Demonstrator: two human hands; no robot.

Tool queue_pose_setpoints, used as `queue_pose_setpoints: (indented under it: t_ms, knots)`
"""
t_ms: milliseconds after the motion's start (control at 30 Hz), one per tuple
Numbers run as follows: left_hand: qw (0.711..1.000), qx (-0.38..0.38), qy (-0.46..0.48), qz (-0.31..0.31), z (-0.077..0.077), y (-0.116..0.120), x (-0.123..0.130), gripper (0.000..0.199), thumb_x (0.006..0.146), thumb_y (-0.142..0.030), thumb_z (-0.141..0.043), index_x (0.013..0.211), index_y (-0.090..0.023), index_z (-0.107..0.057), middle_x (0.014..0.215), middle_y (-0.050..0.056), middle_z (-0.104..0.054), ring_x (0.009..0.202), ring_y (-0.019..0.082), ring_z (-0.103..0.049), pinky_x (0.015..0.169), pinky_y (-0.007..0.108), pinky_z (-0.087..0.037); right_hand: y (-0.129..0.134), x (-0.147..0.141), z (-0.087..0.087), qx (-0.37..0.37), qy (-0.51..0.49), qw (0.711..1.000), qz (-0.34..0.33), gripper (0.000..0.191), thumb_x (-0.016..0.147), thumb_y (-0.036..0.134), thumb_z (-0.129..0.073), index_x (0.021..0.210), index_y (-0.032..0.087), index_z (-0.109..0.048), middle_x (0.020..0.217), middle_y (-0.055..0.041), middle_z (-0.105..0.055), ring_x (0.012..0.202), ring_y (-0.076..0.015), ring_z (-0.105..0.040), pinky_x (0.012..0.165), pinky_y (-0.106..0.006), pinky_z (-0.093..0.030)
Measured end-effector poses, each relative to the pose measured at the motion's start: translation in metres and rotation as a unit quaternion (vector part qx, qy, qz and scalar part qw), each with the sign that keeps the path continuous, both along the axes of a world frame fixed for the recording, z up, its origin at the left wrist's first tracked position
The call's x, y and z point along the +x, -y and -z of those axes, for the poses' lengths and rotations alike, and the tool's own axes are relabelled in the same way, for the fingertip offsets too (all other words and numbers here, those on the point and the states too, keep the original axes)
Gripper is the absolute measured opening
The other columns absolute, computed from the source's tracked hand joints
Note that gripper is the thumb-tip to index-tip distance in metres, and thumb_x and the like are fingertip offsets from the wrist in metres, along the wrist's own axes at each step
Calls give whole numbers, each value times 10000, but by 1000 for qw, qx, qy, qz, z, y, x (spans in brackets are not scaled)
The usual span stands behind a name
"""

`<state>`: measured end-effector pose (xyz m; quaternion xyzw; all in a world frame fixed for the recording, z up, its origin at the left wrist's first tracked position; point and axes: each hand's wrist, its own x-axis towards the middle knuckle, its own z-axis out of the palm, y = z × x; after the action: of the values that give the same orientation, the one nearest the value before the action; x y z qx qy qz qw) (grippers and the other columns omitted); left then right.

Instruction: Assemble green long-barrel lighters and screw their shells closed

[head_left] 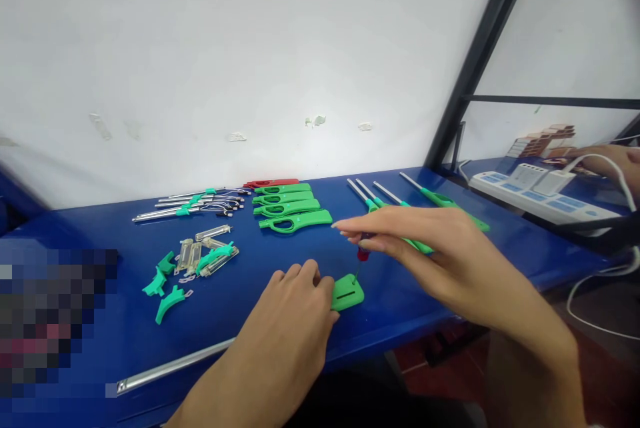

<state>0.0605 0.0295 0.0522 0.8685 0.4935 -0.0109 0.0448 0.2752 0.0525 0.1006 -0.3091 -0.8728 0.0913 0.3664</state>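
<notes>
My left hand (295, 308) is closed around a green long-neck lighter (349, 295), pressing it down near the table's front edge. The lighter's slotted handle end sticks out to the right of my fingers, and its metal tube (175, 366) runs out to the left under my wrist. Between the thumb and fingers of my right hand (410, 235) is a small screwdriver (363, 255) with a red and dark handle. Its thin shaft points down, and the tip meets a hole near the corner of the green handle. My left hand hides the lighter's middle.
Green handle shells (300, 220), a red one (273, 183) and wired metal tubes (165, 213) lie along the back. Clear fuel tanks (190, 258) and green triggers (170, 305) are at left. Whole lighters (440, 198) lie behind my right hand. A power strip (545, 201) stands right, near another person's hand (610, 161).
</notes>
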Motion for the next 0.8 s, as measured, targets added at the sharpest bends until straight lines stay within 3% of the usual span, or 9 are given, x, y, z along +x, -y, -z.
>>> queue_pose_setpoints:
  t_ms: [100, 167, 300, 400, 500, 633, 733, 800]
  knots:
    - [1000, -3, 11, -5, -1, -1, 0, 233, 1066, -197, -534, 1233, -202, -696, 1198, 117, -668, 1009, 334, -675, 943, 593, -555, -3, -4, 2, 63, 2, 996, 70, 121, 1042, 291, -710, 1120, 256, -795, 934, 0, -785, 800, -162, -720, 732, -283, -533]
    - [1000, -1, 19, -8, 0, 0, -1, 226, 1064, -205, -537, 1222, -206, -699, 1193, 113, -669, 996, 326, -677, 945, 586, -556, -4, -4, 3, 91, 18, 991, 99, 168, 1029, 373, -723, 1106, 251, -809, 922, -28, -760, 758, -179, -695, 684, -308, -514]
    - [999, 16, 30, -3, 5, 1, -2, 228, 1057, -202, -530, 1209, -213, -700, 1178, 106, -673, 998, 331, -682, 947, 593, -560, 0, 1, 1, 37, 35, 998, 35, 311, 1102, 228, -559, 1361, 286, -722, 1227, -40, -775, 1048, -206, -739, 893, -318, -562]
    - [999, 25, 21, 3, 6, 2, -2, 240, 1057, -201, -523, 1223, -208, -697, 1169, 113, -672, 1002, 337, -683, 941, 602, -565, 2, 1, -1, 13, 25, 1000, 12, 288, 1088, 172, -568, 1284, 283, -749, 1102, -2, -801, 965, -175, -749, 843, -284, -563]
    - [998, 50, -4, 37, 4, 4, -4, 277, 1046, -158, -495, 1254, -185, -676, 1197, 138, -660, 1051, 351, -672, 942, 608, -569, 0, -3, 0, 58, 6, 996, 70, 130, 1029, 279, -720, 1128, 243, -797, 940, -10, -777, 804, -177, -719, 730, -304, -545]
    - [995, 54, -44, 76, -3, 4, -6, 287, 1042, -127, -481, 1275, -159, -646, 1239, 164, -642, 1103, 357, -652, 941, 579, -576, 1, -3, -3, 103, -33, 987, 115, 111, 1011, 321, -746, 1087, 266, -806, 919, -18, -801, 781, -204, -731, 727, -350, -567]
    - [992, 54, -63, 92, -5, 3, -8, 225, 1033, -134, -528, 1219, -171, -650, 1187, 137, -642, 1048, 337, -653, 924, 538, -576, 7, 3, -7, 165, -113, 958, 207, 88, 1003, 353, -747, 1006, 290, -807, 887, -30, -814, 751, -237, -732, 681, -391, -555]
    - [988, 94, -46, 113, -4, 3, -10, 206, 1008, -143, -573, 1197, -187, -642, 1161, 117, -635, 1034, 330, -643, 923, 516, -564, 10, 8, -10, 201, -141, 935, 256, 87, 990, 352, -757, 954, 290, -806, 828, -28, -801, 676, -226, -706, 627, -390, -524]
